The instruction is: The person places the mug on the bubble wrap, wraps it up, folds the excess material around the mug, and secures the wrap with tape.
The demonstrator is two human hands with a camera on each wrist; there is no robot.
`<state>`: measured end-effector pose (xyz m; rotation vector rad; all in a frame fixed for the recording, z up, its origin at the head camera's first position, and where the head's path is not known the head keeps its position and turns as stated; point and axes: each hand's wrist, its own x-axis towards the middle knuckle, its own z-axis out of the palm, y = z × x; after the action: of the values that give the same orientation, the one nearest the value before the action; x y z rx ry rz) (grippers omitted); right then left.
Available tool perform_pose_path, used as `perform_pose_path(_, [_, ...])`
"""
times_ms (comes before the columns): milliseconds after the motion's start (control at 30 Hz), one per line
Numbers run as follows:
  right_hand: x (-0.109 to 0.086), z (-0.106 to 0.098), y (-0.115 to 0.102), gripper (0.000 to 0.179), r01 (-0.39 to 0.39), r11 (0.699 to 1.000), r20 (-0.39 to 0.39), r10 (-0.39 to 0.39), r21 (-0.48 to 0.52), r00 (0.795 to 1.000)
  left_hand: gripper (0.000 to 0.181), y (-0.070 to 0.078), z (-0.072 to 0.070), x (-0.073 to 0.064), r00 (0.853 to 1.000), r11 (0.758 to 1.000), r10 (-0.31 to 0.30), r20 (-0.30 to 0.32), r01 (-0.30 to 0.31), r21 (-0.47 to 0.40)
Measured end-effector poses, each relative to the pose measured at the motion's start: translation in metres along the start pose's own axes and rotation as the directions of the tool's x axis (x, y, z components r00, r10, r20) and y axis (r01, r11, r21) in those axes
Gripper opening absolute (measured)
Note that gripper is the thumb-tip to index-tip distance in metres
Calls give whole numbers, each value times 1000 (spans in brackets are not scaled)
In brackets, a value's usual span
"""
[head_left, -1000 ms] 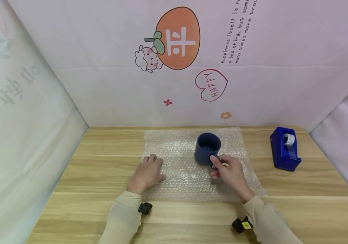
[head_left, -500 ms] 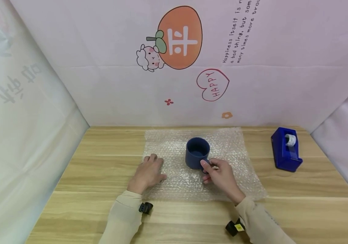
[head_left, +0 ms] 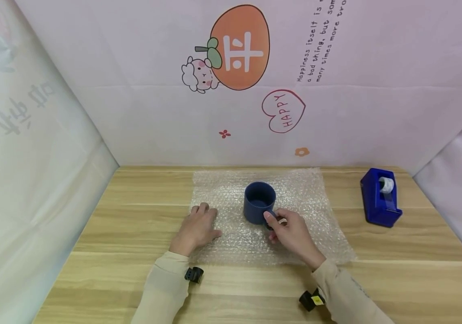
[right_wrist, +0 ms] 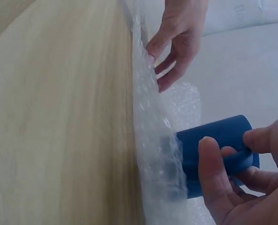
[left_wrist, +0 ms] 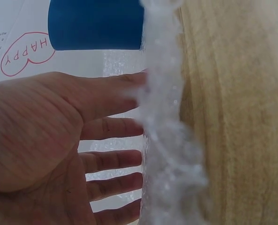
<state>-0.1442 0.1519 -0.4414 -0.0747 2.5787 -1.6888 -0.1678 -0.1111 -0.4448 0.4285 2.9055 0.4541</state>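
Note:
A dark blue mug stands upright on a sheet of bubble wrap, its handle turned toward the near right. My right hand grips that handle, thumb on top; in the right wrist view the fingers curl around the mug's handle. My left hand rests on the left part of the bubble wrap with fingers spread. In the left wrist view the fingertips touch the bubble wrap, and the mug stands beyond the thumb.
A blue tape dispenser with a roll of clear tape stands at the right on the wooden table. A white printed cloth hangs along the back edge, and more cloth lines both sides.
My right hand has moved the mug leftward and slightly nearer across the bubble wrap, mostly in the first half second. The left hand has stayed in place.

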Motion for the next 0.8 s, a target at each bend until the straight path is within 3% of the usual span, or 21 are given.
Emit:
perform_pose_path(233, [-1,-3,0,39,12,994,-22,-14,-107,1000,58,0,0,0,1000,1000,1,-2,-1,3])
perform_pose_path(800, [-5,17,-6,38,-21,1000,29,22,-12,999,56,2,-1,0,1000,1000,1,2,-1,5])
